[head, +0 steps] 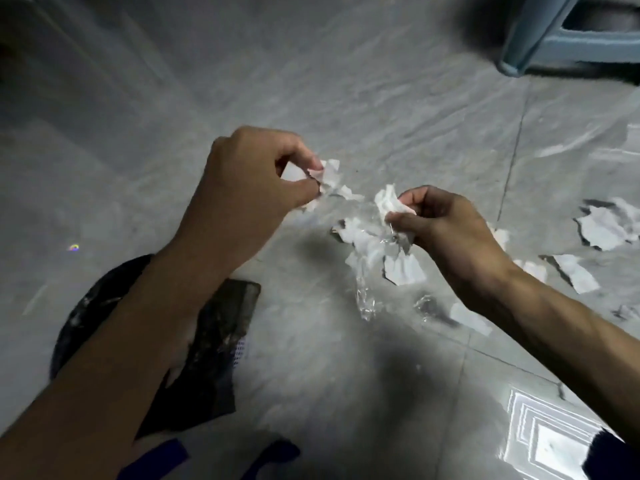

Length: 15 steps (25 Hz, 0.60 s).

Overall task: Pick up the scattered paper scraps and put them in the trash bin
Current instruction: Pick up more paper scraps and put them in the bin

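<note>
Paper scraps, white and torn, lie scattered on grey floor tiles, mostly at centre and right of the head view.

Left hand: closed in a pinch, thumb and fingertips clamped on a crumpled white scrap, held above the floor.

Right hand: also closed, fingers curled around a second crumpled scrap. A strip of clear crinkled plastic film hangs below this hand; cannot tell whether it is gripped or only caught in the paper.

The two hands are near each other, the held scraps just apart.

Loose pieces: several directly beneath the right hand, more along the right edge, one small piece under the right forearm.

Trash bin: dark, lined with a black bag, at lower left, partly hidden behind the left forearm.

Blue plastic stool at upper right, well apart from the hands.
</note>
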Each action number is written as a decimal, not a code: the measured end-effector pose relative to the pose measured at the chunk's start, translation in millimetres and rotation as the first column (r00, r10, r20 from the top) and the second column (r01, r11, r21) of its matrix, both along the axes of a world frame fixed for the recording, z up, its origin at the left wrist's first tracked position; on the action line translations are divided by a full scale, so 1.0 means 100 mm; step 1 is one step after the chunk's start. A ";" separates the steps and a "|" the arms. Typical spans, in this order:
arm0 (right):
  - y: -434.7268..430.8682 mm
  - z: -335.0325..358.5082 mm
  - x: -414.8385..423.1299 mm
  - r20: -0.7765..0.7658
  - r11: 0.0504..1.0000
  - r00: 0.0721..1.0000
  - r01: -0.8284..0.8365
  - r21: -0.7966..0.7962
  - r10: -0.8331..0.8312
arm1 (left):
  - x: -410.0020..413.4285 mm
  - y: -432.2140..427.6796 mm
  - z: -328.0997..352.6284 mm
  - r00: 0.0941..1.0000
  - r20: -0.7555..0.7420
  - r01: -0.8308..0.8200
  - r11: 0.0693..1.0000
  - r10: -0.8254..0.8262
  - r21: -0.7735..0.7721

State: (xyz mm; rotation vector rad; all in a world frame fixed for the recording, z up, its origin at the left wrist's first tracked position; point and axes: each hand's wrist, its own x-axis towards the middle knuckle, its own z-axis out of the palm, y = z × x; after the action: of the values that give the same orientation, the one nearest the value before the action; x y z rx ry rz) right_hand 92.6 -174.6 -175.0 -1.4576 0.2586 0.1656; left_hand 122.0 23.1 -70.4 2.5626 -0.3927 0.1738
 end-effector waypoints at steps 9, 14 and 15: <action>1.60 0.46 0.05 0.023 0.952 0.970 -0.243 0.188 0.243 | -0.57 1.71 -0.01 0.900 -0.140 -0.405 0.910 0.414 0.089; 2.29 0.48 0.09 -0.004 0.896 0.945 -0.308 0.320 0.326 | -0.80 2.39 -0.63 0.692 -0.392 -0.526 0.796 0.606 0.300; 2.39 0.43 0.07 -0.021 0.893 0.942 -0.310 0.326 0.334 | -0.85 2.44 -0.69 0.676 -0.431 -0.534 0.801 0.597 0.272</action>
State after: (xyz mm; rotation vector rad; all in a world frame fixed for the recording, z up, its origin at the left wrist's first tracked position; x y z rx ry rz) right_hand 99.9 64.2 -131.5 -1.1631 0.0444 0.5128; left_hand 36.6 266.8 -139.6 2.6394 0.6308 -0.3107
